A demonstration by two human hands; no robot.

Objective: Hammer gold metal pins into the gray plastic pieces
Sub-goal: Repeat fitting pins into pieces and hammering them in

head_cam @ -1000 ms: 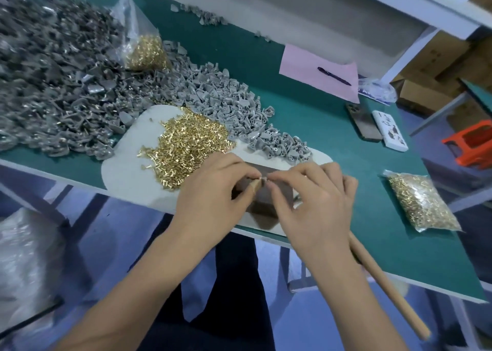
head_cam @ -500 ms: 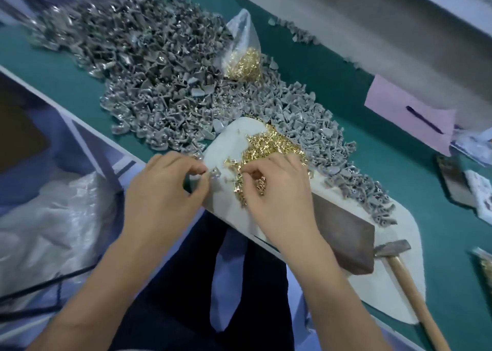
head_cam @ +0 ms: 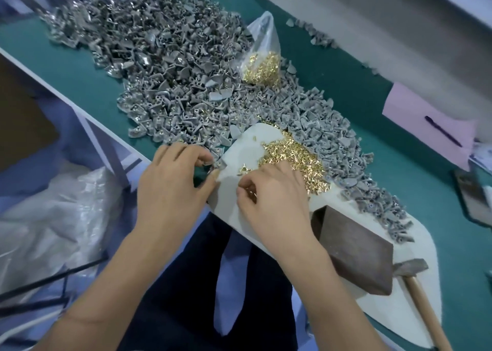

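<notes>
A heap of gold pins [head_cam: 295, 157] lies on a white pad [head_cam: 239, 153] at the table's near edge. My right hand [head_cam: 271, 198] rests at the heap's near side and pinches gold pins between thumb and fingertips. My left hand [head_cam: 173, 185] sits at the pad's left corner and pinches a small gray plastic piece [head_cam: 219, 165] between thumb and forefinger. A broad pile of gray plastic pieces [head_cam: 165, 65] spreads over the green table behind. A hammer [head_cam: 415, 278] lies on the pad at the right, beside a dark metal block [head_cam: 356, 249]; neither hand touches them.
A clear bag of gold pins [head_cam: 262, 65] stands in the gray pile. More gray pieces [head_cam: 332, 127] border the pad's far side. A pink sheet with a pen [head_cam: 442, 129] lies at the far right. Clear plastic bags [head_cam: 53, 217] sit below the table's left edge.
The view swung left. Both hands left the metal block and moved left, the right hand to the gold pin heap, the left to the pad's corner with a gray piece.
</notes>
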